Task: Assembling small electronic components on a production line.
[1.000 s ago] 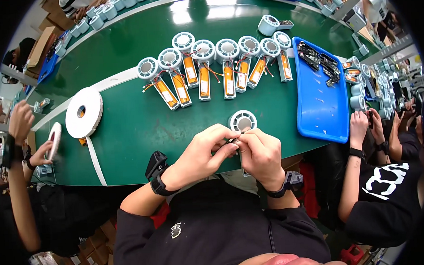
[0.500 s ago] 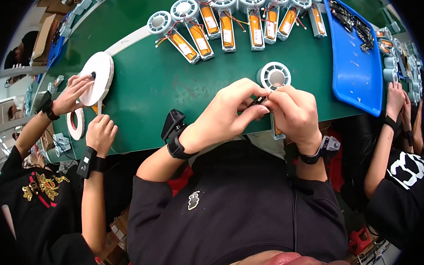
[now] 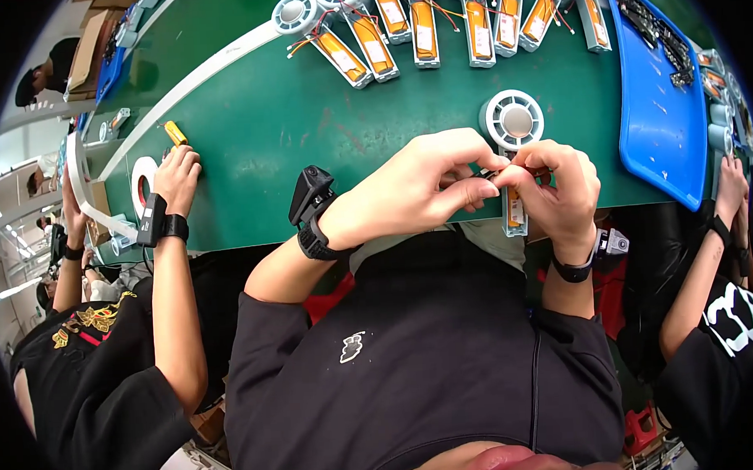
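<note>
My left hand [image 3: 454,177] and my right hand [image 3: 555,189] meet fingertip to fingertip over the near side of the bench. The left one pinches a small black part [image 3: 483,174], mostly covered by the fingers. Thumb and forefinger of the right are pressed together beside it; what they grip is too small to tell. Just beyond and partly beneath my hands lies a pale grey handheld fan housing [image 3: 512,120] with a round slotted head. Its handle, reaching toward me, holds an orange battery [image 3: 516,210], partly hidden by my right hand.
Several similar fan housings [image 3: 424,31] with orange batteries and loose wires line the far side of the green bench [image 3: 323,170]. A blue tray [image 3: 658,139] with black parts stands right. At left, a co-worker's hand [image 3: 178,176] is near an orange battery [image 3: 175,134] and a tape roll [image 3: 143,185].
The whole view has shifted slightly. My hands stay pinched together over the fan housing. The co-worker at left has moved the large white roll off toward the left edge, uncovering a battery.
</note>
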The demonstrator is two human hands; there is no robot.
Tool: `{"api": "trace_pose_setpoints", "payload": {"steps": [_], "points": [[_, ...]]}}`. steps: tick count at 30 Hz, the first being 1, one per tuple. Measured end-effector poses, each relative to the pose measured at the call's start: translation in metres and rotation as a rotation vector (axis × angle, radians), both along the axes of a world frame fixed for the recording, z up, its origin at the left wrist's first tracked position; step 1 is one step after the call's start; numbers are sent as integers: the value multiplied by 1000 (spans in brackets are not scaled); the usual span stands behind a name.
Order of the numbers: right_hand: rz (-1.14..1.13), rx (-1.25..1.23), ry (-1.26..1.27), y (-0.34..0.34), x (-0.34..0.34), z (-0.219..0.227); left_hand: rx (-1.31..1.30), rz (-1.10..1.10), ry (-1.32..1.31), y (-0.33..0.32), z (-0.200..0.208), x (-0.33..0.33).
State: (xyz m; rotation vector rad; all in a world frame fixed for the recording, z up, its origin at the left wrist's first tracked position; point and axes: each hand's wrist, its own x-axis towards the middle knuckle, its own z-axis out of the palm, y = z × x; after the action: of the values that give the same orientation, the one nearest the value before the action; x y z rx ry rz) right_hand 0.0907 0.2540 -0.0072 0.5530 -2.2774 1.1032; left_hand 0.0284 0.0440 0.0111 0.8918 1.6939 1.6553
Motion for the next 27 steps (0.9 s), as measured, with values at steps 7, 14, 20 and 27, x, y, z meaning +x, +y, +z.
{"api": "trace_pose_setpoints", "payload": {"steps": [7,14,20,27], "points": [[-104,-19,-201,8,21,-9,-103,-85,161,0,14,-10],[267,-961,-561,16,35,-9,-156,75,484,-2,16,-14],[159,-1016,-570,2,30,-4,-72,142,751,0,5,-18],[-99,-678,-191,-16,15,6,-9,120,618,4,7,-19]]}}
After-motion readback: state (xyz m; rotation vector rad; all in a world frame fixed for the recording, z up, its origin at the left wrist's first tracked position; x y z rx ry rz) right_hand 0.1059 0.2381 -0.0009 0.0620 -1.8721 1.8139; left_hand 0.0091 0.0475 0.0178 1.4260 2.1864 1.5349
